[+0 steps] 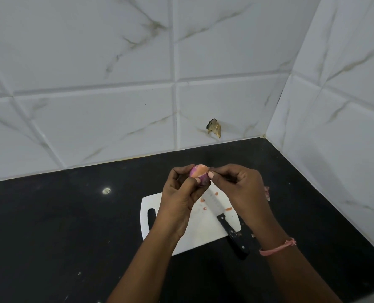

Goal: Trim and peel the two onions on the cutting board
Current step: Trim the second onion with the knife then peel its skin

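**Onion held above board, skin partly on**

I see the left hand (177, 189) curled round a small red onion (200, 174), gripping it in the air above the far edge of the white cutting board (194, 235). The upper face of the onion carries orange-tan dry skin; purple flesh shows below it. The right hand (240, 186) pinches at the onion's right side with thumb and forefinger, apparently on a flap of skin, though the contact is too small for me to confirm.

A black-handled kitchen knife (223, 217) lies flat on the board, blade toward the hands, handle overhanging the near right corner. Small skin scraps (204, 208) lie on the board beside the blade. A pink object (267, 192) shows just past the right hand, mostly hidden. A pink thread band (277, 248) circles the right wrist. The board rests on a black countertop (50, 226).
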A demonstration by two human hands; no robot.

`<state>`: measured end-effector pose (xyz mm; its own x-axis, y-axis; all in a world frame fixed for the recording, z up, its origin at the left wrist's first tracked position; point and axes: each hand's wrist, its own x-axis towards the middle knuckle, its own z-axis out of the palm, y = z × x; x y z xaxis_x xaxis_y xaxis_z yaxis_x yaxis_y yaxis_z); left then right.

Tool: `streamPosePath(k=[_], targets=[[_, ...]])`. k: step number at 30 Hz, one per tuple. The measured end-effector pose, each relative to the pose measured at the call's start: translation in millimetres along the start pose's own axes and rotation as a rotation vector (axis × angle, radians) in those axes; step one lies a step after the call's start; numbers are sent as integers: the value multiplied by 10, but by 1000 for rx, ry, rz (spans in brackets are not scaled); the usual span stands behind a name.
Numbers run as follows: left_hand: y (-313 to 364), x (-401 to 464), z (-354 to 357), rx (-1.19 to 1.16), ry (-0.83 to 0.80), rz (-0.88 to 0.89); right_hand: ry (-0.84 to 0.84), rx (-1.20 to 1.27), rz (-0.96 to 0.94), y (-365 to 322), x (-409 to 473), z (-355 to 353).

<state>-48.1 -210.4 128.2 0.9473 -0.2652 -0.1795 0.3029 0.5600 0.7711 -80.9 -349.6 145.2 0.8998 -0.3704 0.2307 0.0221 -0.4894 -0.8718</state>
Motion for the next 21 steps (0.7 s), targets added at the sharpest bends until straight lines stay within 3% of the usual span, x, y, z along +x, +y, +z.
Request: streamPosePath(k=[15, 21], targets=[[72, -47, 36, -78, -12, -81, 134, -56, -215, 5, -66, 74], [87, -48, 50, -88, 3, -95, 140, 37, -178, 3, -105, 90]])
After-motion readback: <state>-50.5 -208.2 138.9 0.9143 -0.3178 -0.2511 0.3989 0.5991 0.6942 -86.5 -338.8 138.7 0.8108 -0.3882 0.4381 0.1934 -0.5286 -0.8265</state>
